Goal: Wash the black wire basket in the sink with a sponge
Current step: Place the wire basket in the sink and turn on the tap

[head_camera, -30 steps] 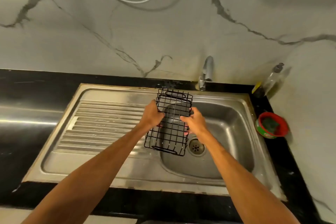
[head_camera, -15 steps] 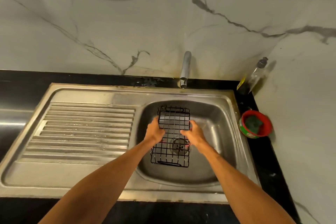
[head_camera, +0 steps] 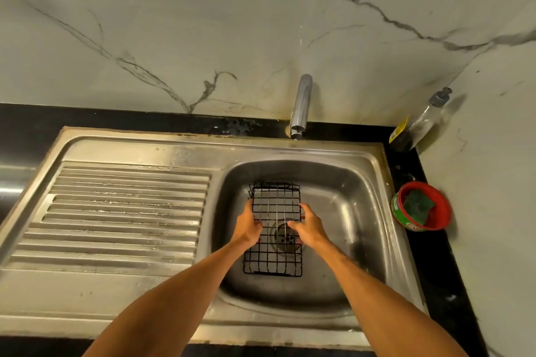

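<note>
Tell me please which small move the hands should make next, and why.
Probably let go with the right hand and reach for the green sponge in the red tub beside the sink. It and the left hand grip the black wire basket over the drain; neither holds a sponge.

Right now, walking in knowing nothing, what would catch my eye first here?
A left hand and a right hand, both bare, grip a black wire basket by its long sides, low in the steel sink over the drain. On the black counter to the right, a red tub holds a green sponge, untouched, with a clear bottle in the corner behind it.
</note>
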A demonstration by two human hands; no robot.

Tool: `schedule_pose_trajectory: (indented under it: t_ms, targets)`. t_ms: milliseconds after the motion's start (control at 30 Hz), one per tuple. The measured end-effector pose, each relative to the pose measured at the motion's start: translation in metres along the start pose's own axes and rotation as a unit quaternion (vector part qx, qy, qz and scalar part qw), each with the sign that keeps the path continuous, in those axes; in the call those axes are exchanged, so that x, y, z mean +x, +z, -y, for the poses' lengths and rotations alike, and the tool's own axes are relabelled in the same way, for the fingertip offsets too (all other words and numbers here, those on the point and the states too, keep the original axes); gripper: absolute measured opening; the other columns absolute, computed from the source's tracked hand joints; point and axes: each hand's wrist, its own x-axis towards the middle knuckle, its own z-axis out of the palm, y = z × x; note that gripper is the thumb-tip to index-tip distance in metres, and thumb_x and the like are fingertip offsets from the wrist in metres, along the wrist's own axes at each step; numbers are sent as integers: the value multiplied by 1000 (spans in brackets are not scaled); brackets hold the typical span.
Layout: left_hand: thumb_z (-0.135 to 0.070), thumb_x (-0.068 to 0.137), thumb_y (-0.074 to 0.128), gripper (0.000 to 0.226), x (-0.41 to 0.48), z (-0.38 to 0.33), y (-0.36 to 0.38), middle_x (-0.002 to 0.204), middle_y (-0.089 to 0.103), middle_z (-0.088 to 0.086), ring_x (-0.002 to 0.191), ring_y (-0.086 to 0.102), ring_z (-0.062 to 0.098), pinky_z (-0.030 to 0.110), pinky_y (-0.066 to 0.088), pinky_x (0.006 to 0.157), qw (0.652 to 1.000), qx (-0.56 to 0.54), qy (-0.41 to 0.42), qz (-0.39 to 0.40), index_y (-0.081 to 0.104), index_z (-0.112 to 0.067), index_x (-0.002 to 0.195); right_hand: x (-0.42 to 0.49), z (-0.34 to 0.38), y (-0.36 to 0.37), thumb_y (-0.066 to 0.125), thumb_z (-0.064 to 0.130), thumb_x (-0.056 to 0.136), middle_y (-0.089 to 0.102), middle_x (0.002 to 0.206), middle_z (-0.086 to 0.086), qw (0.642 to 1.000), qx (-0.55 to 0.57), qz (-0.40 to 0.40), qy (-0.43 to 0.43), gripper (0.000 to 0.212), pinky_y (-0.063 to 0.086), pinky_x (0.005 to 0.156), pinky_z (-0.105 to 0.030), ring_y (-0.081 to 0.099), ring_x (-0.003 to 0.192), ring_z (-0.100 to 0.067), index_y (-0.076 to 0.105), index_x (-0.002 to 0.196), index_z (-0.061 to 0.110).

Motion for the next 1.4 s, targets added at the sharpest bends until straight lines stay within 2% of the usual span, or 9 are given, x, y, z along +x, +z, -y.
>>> schedule_pose_trajectory:
  t_ms: [200, 300, 400, 533, 633, 933, 1100, 1233, 1400]
  targets:
    - [7, 99, 48, 78, -1, 1, 3, 129, 60, 14, 78, 64, 13, 23, 56, 61, 999, 22, -16, 26, 13, -20, 162, 5, -10, 3, 64, 13, 95, 41, 151, -17, 1000, -22, 7, 20, 67, 45, 107, -45, 45, 135, -33, 29, 152, 15]
    - [0, 100, 54, 70, -2, -2, 2, 128, 63, 13, 83, 62, 9, 24, 55, 66, 997, 59, -15, 52, 23, -19, 159, 3, -12, 2, 63, 14, 95, 39, 153, -17, 999, -37, 22, 30, 69, 43, 109, -42, 43, 137, -32, 26, 154, 14]
    - [-9, 97, 58, 62, -2, -11, -11, 135, 60, 14, 104, 66, 24, 39, 58, 89, 989, 135, -20, 63, 35, -17, 154, -2, -3, -9, 63, 14, 94, 40, 153, -16, 997, -71, 22, 33, 69, 45, 106, -43, 44, 136, -32, 27, 153, 14]
    - [-15, 96, 56, 43, -5, -36, -36, 133, 62, 13, 116, 62, 29, 41, 53, 95, 967, 255, -4, 14, 55, -16, 138, -5, 36, -32, 57, 14, 95, 37, 155, -9, 983, -129, -125, -37, 64, 41, 107, -42, 42, 138, -30, 29, 153, 16]
    - [-21, 98, 57, 43, 0, -60, -58, 136, 64, 11, 120, 63, 30, 44, 52, 101, 970, 226, 61, -59, 54, -18, 141, 0, 78, -50, 56, 11, 97, 27, 161, -6, 973, -64, -180, -131, 68, 35, 115, -42, 31, 145, -27, 24, 156, 20]
    - [-20, 101, 61, 52, 7, -105, -90, 148, 53, 12, 135, 52, 29, 46, 47, 111, 964, 154, 163, -142, 45, -14, 151, 19, 147, -62, 50, -7, 93, 26, 161, -8, 967, -12, -155, -201, 69, 36, 110, -34, 31, 145, -27, 28, 155, 17]
    - [-20, 100, 63, 54, 11, -100, -92, 147, 54, 12, 133, 54, 28, 46, 49, 109, 966, 146, 163, -142, 44, -16, 151, 31, 147, -59, 56, -6, 86, 26, 162, -6, 945, -162, -138, -249, 78, 38, 114, -46, 31, 145, -29, 31, 153, 24]
    - [-20, 100, 61, 53, 10, -95, -92, 145, 55, 12, 132, 55, 27, 46, 48, 109, 966, 154, 159, -137, 44, -14, 151, 36, 155, -57, 53, -4, 86, 26, 162, -1, 891, -325, -125, -290, 77, 21, 121, -48, 21, 148, -26, 28, 155, 17]
    - [-21, 99, 62, 54, 10, -84, -90, 143, 56, 13, 129, 57, 27, 46, 51, 107, 967, 160, 157, -119, 44, -15, 150, 36, 150, -66, 50, -11, 86, 19, 164, 2, 918, -273, -78, -276, 80, 13, 122, -42, 13, 151, -22, 27, 155, 22]
